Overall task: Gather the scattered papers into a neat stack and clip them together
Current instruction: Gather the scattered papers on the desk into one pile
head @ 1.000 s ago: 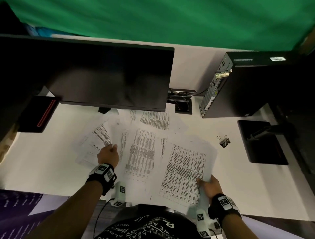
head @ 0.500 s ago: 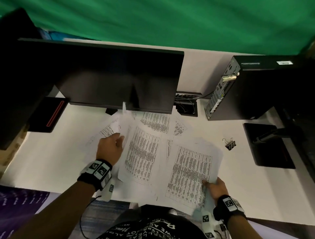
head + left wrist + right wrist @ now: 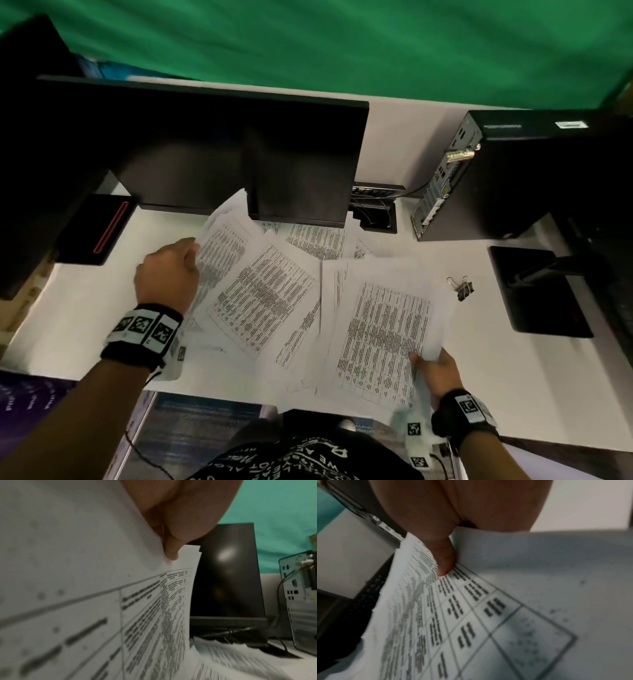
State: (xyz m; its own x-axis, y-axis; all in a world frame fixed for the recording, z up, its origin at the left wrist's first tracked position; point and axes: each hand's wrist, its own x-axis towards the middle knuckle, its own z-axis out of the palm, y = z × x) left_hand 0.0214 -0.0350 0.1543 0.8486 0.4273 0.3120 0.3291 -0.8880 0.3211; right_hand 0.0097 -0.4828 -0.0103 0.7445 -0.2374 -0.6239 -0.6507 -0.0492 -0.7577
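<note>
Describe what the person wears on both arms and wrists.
Both forearms are bare, no sleeves. The left wrist carries a black band with white square-coded marker tags and a thin black cable trailing below. The right wrist has a matching black band with coded tags.

Both forearms were bare. Each wrist wore a black band faced with white square-code tags; the right band matched. White tagged camera blocks hung beneath the wrists, thin black cables trailing. The black shirt bore white lettering.

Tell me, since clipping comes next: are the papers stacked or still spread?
Spread: papers fan overlapping across the desk; binder clip lies apart.
</note>
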